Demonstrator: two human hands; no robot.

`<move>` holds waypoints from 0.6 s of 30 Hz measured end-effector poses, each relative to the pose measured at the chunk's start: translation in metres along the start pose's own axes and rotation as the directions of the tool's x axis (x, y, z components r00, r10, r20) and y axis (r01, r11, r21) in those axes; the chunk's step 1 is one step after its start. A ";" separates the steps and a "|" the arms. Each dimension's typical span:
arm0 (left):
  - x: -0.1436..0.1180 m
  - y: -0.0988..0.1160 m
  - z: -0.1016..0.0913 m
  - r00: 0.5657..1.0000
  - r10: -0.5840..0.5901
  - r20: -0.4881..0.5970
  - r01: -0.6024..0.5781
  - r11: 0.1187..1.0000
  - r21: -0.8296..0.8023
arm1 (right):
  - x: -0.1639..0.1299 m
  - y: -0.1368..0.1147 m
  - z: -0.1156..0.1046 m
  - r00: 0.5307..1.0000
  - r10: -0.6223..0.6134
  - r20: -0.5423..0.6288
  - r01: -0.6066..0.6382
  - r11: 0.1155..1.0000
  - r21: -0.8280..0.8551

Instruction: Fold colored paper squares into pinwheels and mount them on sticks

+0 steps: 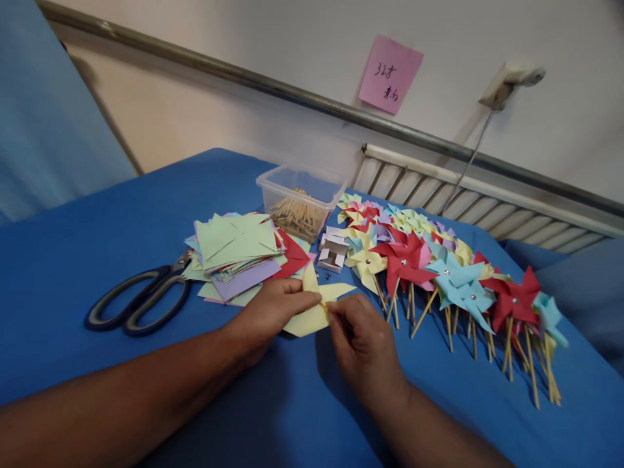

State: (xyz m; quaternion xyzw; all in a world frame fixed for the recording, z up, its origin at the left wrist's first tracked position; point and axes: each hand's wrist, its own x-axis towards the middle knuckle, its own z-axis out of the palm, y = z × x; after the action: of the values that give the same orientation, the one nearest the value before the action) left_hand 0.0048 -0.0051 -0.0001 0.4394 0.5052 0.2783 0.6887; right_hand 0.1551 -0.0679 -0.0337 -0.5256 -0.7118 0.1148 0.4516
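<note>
Yellow paper pinwheel blank point(314, 305) is being folded over the blue table point(97, 247) as you are pinching it between left hand point(273, 309) and right hand point(358, 338), likely needing pinning next.

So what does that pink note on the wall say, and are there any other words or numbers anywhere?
Pink note on the wall: "32" followed by a handwritten mark, and a second handwritten line below; both are too scrawled to read for sure.
Small white box: no print that can be read.
Scissors, papers and pinwheels: no words or numbers.
</note>
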 end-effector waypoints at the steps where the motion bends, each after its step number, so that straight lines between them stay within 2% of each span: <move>1: 0.000 0.001 0.000 1.000 -0.002 -0.012 0.002 1.000 -0.006 | 0.000 0.000 0.000 1.000 -0.001 0.003 0.001 1.000 0.001; 18: 0.000 -0.001 0.002 0.998 0.031 -0.058 -0.030 0.999 0.012 | -0.001 0.001 -0.001 1.000 0.020 0.019 -0.019 0.999 -0.039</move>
State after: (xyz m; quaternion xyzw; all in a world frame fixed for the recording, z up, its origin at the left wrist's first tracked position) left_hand 0.0069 -0.0067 -0.0008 0.4427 0.5200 0.2987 0.6667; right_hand 0.1562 -0.0685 -0.0344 -0.5399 -0.7130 0.1105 0.4335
